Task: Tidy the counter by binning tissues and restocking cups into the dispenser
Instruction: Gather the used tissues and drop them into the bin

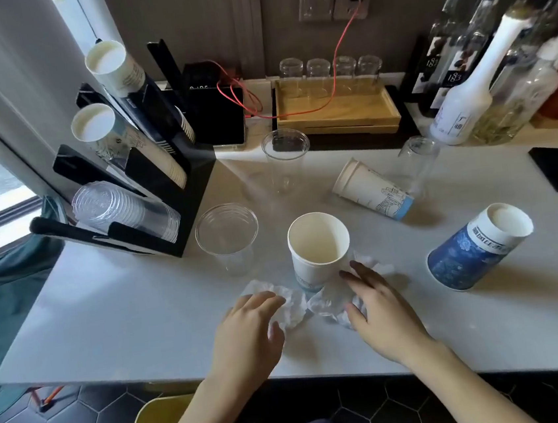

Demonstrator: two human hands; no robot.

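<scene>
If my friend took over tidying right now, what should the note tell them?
Left hand: open, fingers on a crumpled tissue.
Right hand: open over more tissues, nothing gripped yet.
Loose cups: white paper cup upright by the tissues, clear cups upright, one paper cup on its side, blue cup upside down.
Dispenser at left holds stacks.
Done: nothing visibly.
Left: bin tissues, restock cups.

my tabletop [126,313] is pale grey-white. the crumpled tissues [293,308] are white. one upside-down cup [474,249] has a dark blue pattern with a white band; the tipped cup [370,189] is white with a light blue base. the dispenser [180,201] is black, the tray [339,112] tan wood, the cable [337,57] red.
</scene>
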